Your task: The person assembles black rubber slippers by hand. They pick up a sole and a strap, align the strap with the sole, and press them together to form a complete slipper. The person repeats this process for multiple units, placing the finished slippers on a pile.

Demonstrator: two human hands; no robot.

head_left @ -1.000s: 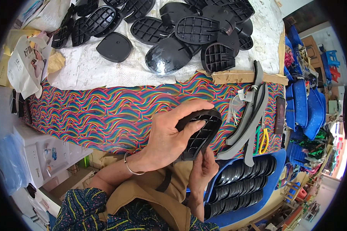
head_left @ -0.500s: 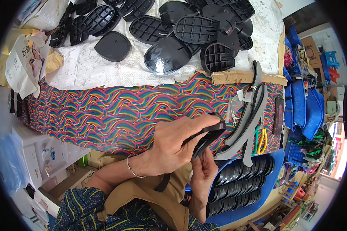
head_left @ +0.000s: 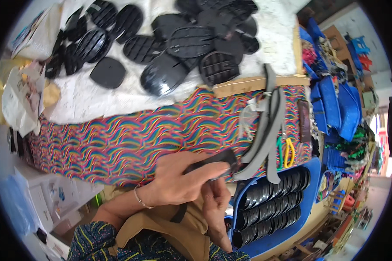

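A black moulded piece (head_left: pixel 224 159), with a curved edge like a shoe-sole part, is held up over the near side of the patterned cloth. My left hand (head_left: pixel 176 177), wearing a bracelet, is closed on it, index finger stretched along its side. From below, my right hand (head_left: pixel 216 198) pinches its lower end; the left fingers partly hide that grip. Beyond them on a white sheet (head_left: pixel 91 98) lie several black gridded sole-like pieces (head_left: pixel 190 41), some with the smooth face up. Grey curved strips (head_left: pixel 265 137) lie to the right of my hands.
A blue bin (head_left: pixel 311 174) at lower right holds rows of black curved pieces (head_left: pixel 272 193). Yellow-handled scissors (head_left: pixel 289 153) and a dark flat box (head_left: pixel 304 121) lie beside the strips. A cardboard edge (head_left: pixel 244 85) borders the sheet. A white machine (head_left: pixel 45 185) stands at left.
My view has shifted, so the table things appear further left. Both hands have turned the black piece from showing its hollow side to showing its dark outer side.
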